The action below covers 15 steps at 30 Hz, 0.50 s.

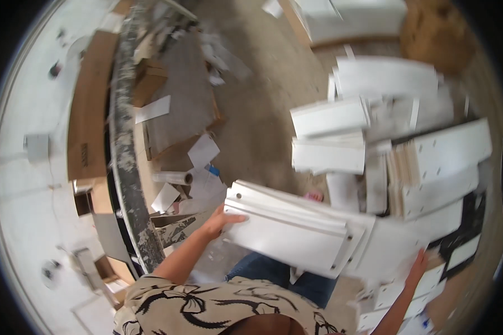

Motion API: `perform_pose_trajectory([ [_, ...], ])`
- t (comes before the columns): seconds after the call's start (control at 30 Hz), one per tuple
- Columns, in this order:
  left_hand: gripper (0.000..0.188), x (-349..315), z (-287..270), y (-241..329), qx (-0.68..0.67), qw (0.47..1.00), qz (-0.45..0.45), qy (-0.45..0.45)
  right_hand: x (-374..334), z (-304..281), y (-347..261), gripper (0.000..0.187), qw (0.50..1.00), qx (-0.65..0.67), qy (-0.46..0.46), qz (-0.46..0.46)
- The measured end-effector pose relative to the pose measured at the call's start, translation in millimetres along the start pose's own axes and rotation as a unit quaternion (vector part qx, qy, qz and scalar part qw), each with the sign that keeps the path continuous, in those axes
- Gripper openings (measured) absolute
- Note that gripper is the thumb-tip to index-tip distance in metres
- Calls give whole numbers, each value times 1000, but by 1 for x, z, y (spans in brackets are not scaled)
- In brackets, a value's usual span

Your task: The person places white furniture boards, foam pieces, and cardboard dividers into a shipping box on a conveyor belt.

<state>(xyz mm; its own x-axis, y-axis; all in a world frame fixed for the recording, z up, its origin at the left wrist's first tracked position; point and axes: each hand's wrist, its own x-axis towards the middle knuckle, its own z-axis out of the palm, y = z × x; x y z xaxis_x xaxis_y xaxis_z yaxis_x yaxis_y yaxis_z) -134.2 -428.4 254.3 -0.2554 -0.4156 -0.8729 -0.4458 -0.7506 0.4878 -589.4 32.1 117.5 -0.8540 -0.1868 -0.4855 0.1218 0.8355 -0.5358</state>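
A stack of white furniture panels (285, 233), with small holes near their ends, spans the space in front of my body. My left hand (218, 222) is closed around the stack's left end, thumb lying on the top face. At the right end, my right hand (418, 267) grips the edge of a wider white panel (387, 245) that sticks out from the stack. My right fingers are somewhat blurred. The panels in the stack are slightly fanned rather than flush.
More stacked white panels (328, 153) lie to the right, some on a black surface (455, 237). Leftward runs a paint-worn beam (127, 151) beside a long brown cardboard box (92, 106). Paper scraps and a clear roll (173, 177) litter the floor (262, 111). White boards (357, 22) lie farther off.
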Motion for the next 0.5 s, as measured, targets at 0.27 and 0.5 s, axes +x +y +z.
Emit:
perform_pose_trajectory([
  [0.27,77,-212,-47,37,3,987,159,15,-141,-47,-175,44,977,183,20,-107],
  [0.5,86,-291,-63,-21,-54,979,176,87,-177,-30,-281,47,967,148,-41,-203],
])
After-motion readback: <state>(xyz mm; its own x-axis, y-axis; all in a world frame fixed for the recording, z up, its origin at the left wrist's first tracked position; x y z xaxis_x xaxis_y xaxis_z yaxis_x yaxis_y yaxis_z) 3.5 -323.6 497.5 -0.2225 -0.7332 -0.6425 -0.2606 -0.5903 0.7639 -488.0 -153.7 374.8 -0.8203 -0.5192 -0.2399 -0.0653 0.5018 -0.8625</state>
